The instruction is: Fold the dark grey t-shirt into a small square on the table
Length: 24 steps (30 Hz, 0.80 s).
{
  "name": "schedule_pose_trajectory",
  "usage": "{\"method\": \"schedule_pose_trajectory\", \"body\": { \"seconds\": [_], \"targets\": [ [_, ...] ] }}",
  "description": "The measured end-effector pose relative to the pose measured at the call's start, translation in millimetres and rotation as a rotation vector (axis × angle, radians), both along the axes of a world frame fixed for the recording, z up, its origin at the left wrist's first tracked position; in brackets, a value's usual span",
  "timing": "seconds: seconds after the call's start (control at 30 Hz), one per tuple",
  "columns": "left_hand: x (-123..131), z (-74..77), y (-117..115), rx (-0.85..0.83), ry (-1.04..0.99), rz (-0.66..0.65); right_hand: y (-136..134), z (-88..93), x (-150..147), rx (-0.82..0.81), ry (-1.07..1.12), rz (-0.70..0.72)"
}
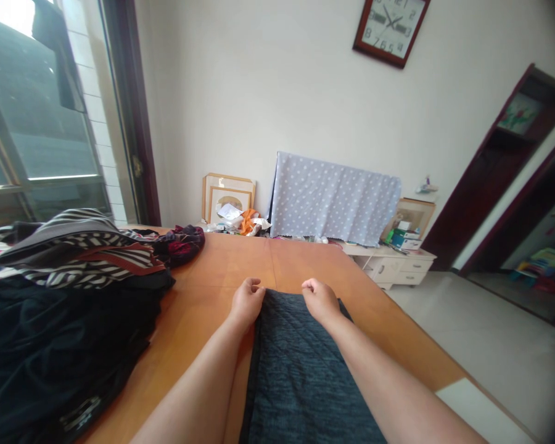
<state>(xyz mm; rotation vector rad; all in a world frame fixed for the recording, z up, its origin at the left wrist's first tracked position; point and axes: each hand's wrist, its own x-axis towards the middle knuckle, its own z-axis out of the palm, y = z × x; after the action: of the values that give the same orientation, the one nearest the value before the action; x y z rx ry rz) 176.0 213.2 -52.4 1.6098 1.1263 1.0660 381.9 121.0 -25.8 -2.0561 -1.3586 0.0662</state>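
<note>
A dark blue-grey heathered garment (300, 370) lies flat and narrow on the wooden table (203, 333), running from the near edge of the view to my hands. Which kind of garment it is, I cannot tell. My left hand (248, 303) is closed at its far left corner, thumb and fingers pinching the cloth. At the far edge, more to the right, my right hand (321, 301) is closed with curled fingers on the cloth. Part of the garment's right side shows beyond my right wrist, and my right forearm covers some of it.
Piled clothes, black (60, 351) and striped (97, 253), cover the table's left side. Behind the table are a polka-dot cloth (333, 197), picture frames (229, 191) and a white cabinet (398, 269). A white sheet-like piece (476, 410) lies at the right edge.
</note>
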Motion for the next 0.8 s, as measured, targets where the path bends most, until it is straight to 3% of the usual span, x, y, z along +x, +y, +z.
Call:
{"method": "schedule_pose_trajectory", "body": {
  "seconds": [0.13, 0.3, 0.5, 0.67, 0.8],
  "targets": [
    [-2.9, 6.8, -2.1, 0.145, 0.066, 0.012, -12.8, 1.1, 30.9, -0.070, -0.090, -0.088],
    [-5.0, 13.0, -13.5, 0.429, 0.380, -0.108, -30.4, -11.3, 53.6, -0.239, -0.235, -0.024],
    [-8.8, 11.5, -14.8, 0.407, 0.556, -0.169, -46.7, -32.9, 69.4, -0.383, -0.252, -0.003],
    [-9.9, 13.9, -9.8, 0.366, 0.537, -0.126, -48.2, -18.4, 56.8, -0.347, -0.259, -0.010],
    [-10.5, 13.5, -9.2, 0.383, 0.553, -0.167, -54.9, -1.7, 28.4, -0.187, -0.276, 0.179]
  ]
}}
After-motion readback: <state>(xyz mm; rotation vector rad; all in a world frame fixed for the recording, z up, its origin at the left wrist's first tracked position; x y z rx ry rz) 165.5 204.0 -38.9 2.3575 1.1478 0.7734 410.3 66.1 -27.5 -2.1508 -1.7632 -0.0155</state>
